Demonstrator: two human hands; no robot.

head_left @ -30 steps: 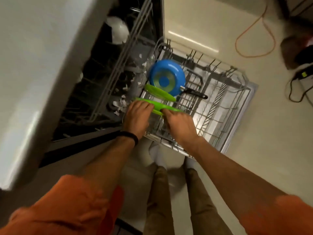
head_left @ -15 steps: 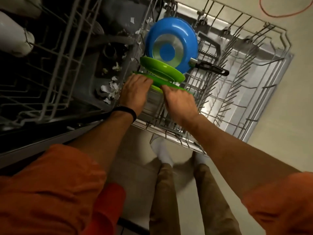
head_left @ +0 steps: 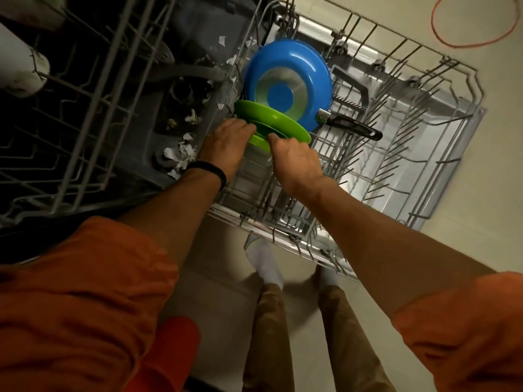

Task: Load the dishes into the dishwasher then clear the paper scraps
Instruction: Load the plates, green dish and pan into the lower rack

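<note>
Near green plate [head_left: 260,144] stands on edge in the lower rack [head_left: 424,154], on my side of the blue pan [head_left: 285,66], and I have it between both hands. My left hand [head_left: 223,145] curls its fingers over the plate's left rim, and my right hand [head_left: 294,162] pinches the right rim, knuckles up (a black band sits on my left wrist). A far green plate [head_left: 271,121] stands between the one I hold and the pan, its rim overlapping the pan's lower edge; I cannot tell whether the two plates touch. The pan is tipped up with its underside towards me, and its black handle [head_left: 351,127] points off to the right. Left of the pan, down on the dark dishwasher floor, lie torn paper scraps [head_left: 181,154], the biggest cluster just beside my left wrist. Farther left of the pan hangs the upper rack [head_left: 85,80].
</note>
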